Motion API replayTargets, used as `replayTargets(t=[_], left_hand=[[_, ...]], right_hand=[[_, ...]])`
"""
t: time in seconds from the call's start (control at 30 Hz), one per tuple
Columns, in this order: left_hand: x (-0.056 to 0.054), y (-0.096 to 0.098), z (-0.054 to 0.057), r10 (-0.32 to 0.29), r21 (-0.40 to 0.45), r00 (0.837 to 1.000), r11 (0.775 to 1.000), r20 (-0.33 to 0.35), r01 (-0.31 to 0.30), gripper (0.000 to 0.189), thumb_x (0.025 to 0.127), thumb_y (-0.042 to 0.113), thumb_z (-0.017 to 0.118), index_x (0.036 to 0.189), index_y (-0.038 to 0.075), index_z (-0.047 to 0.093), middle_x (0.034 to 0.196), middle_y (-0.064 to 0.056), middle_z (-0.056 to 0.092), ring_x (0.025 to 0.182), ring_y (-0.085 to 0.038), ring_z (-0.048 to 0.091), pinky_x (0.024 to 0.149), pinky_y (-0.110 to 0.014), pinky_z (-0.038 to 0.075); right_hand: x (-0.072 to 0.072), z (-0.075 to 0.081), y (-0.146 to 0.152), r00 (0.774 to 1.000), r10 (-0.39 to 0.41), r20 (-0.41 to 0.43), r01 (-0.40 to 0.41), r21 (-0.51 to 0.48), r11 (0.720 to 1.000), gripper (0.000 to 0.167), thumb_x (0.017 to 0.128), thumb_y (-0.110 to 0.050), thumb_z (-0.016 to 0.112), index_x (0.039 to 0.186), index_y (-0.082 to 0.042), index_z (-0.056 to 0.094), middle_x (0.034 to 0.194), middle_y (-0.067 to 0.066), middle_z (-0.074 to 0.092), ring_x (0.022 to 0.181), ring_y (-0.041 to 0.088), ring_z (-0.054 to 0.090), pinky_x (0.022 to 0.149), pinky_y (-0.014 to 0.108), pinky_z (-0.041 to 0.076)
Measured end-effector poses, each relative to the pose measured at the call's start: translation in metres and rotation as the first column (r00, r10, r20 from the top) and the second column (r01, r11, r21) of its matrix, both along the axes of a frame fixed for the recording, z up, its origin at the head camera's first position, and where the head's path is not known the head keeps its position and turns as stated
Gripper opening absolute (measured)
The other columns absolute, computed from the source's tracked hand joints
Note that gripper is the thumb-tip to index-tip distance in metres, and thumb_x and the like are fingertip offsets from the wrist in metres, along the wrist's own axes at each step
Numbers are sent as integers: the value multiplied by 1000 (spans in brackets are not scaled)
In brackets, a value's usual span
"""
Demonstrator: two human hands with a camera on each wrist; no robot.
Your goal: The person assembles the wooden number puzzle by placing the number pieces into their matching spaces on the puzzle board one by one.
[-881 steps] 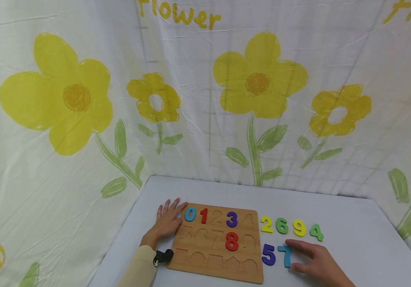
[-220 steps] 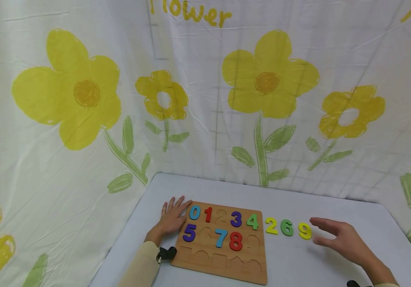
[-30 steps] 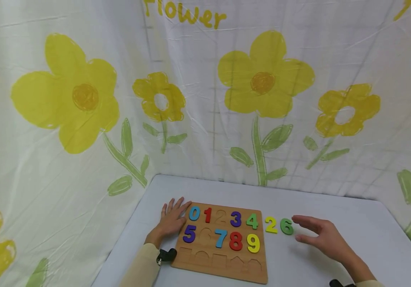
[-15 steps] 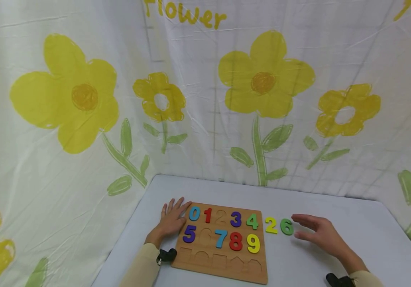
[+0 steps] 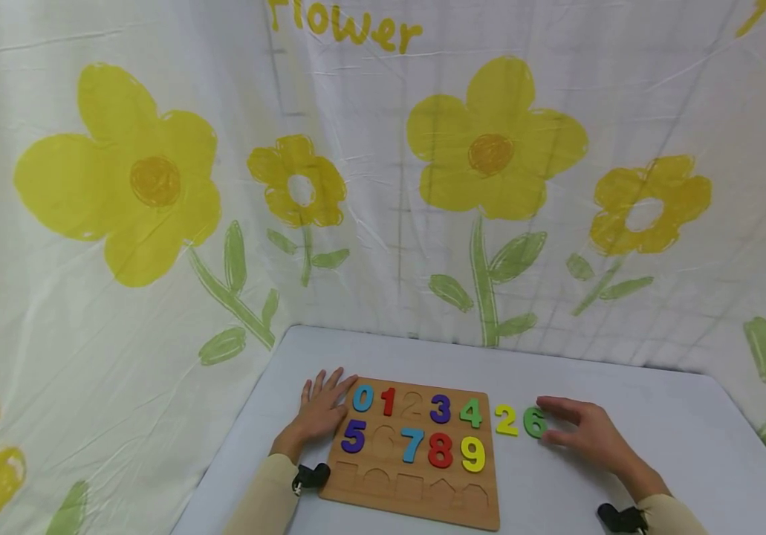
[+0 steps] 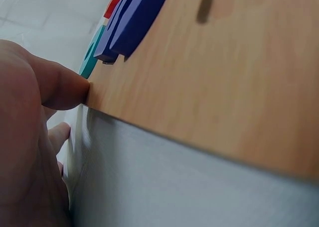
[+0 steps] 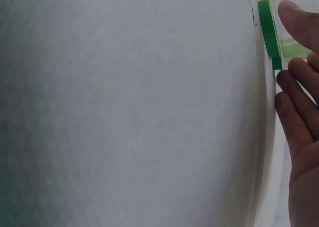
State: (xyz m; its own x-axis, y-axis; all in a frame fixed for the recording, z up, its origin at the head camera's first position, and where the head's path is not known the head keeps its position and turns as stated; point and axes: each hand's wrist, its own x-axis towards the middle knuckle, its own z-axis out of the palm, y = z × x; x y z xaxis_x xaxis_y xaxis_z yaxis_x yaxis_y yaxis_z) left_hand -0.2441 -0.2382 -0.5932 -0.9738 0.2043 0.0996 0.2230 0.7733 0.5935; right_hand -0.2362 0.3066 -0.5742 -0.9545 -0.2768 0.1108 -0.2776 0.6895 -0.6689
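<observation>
My left hand [image 5: 319,413] rests with spread fingers at the left edge of a wooden number puzzle board [image 5: 436,511]; its thumb [image 6: 65,87] touches the board's edge in the left wrist view. On the table to the right of the board lie a yellow number 2 [image 5: 506,432] and a green number 6 [image 5: 527,422]. My right hand [image 5: 588,429] reaches over from the right, index finger and thumb parted at the 6's right side. The right wrist view shows the green piece edge-on beside the thumb [image 7: 299,25] and fingertips.
Coloured digits sit on the board, among them a blue 0 [image 5: 356,397], a purple 5 [image 5: 353,447] and a yellow 9 [image 5: 472,467]. Recesses for 2 and 6 and a bottom row of shape recesses show bare wood. A flowered curtain [image 5: 369,297] stands behind the white table [image 5: 610,379].
Since the oldest frame, the 5, 7, 4 and 9 have moved from the table onto the board. Over the last second my right hand has shifted left to the 6; the left stays put.
</observation>
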Motion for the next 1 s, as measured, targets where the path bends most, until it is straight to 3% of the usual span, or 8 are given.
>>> replayTargets(t=[0.07,0.3,0.4,0.77,1.0], left_hand=[[0,0,-1,1,3,1000,1000,-13,-1,65,98,18,50,163,12,51,176,-28,32,164,-60,10,128,-79,-5],[-2,-1,-7,23,-22,1000,999,0,-23,64,99,16,53,163,11,51,177,-24,33,166,-56,10,129,-75,-5],[-2,-1,-7,28,-14,1000,1000,6,-28,65,98,15,54,163,12,52,177,-24,33,166,-56,9,129,-75,-5],[1,-1,-1,4,-8,1000,1000,12,-4,66,98,17,51,164,12,50,177,-26,31,165,-58,8,129,-76,-6],[1,0,3,2,4,1000,1000,18,-3,65,99,16,52,163,10,51,176,-28,32,165,-60,8,129,-77,-6]], right_hand=[[-1,-1,-1,1000,-2,-3,2,6,1000,67,80,-31,98,139,-9,75,138,7,77,127,11,73,104,30,61],[0,1,-6,999,24,-25,-23,44,999,66,79,-28,99,138,-7,75,137,11,77,127,24,74,104,38,61],[1,1,-7,1000,19,-22,-18,58,998,66,79,-28,99,138,-9,76,138,9,78,127,22,74,105,39,61],[4,4,-11,997,17,-72,-10,90,996,60,82,-27,97,135,-8,77,133,6,79,122,28,76,103,45,62],[12,10,-12,997,-27,-71,30,48,998,61,82,-22,97,138,-6,75,134,9,79,123,36,75,102,48,62]])
